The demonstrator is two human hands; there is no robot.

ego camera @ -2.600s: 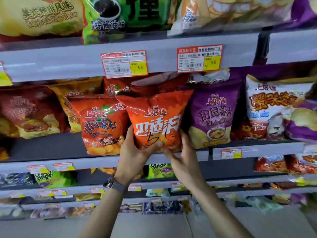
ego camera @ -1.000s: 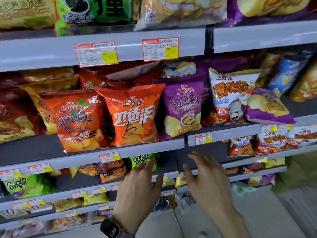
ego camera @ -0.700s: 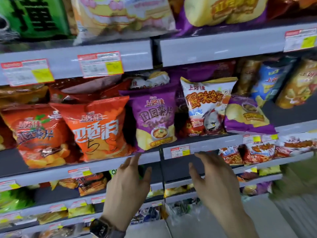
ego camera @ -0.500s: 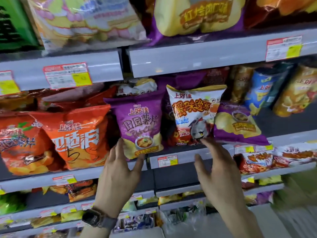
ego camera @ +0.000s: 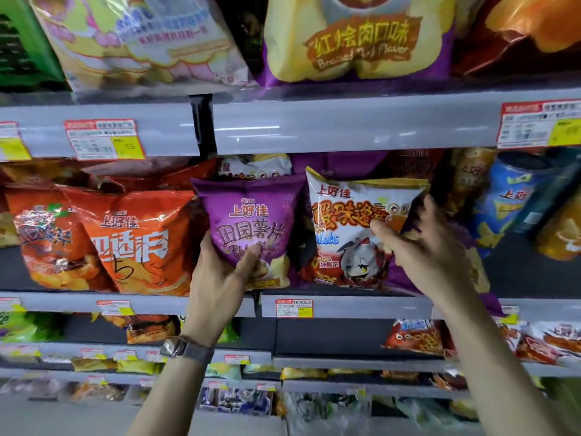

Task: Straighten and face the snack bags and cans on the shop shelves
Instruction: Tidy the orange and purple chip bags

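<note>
A purple chip bag [ego camera: 251, 221] stands upright at the middle of the shelf [ego camera: 345, 305]. My left hand [ego camera: 220, 278] grips its lower left corner, thumb across the front. To its right stands a white bag with orange lettering [ego camera: 345, 228]. My right hand [ego camera: 421, 247] holds that white bag's right side, thumb on its front and fingers behind the edge. A fallen purple bag [ego camera: 405, 278] lies behind my right hand, mostly hidden. Two orange bags [ego camera: 138, 240] stand to the left.
Blue and yellow snack packs [ego camera: 509, 202] lean at the right end of the same shelf. Large bags [ego camera: 352, 42] fill the shelf above, with price tags [ego camera: 103, 140] on its edge. Lower shelves [ego camera: 345, 361] hold smaller packets.
Both hands left the orange bag and moved right and up. The left hand took hold of the purple bag and the right took hold of the white bag. The camera shifted right and closer.
</note>
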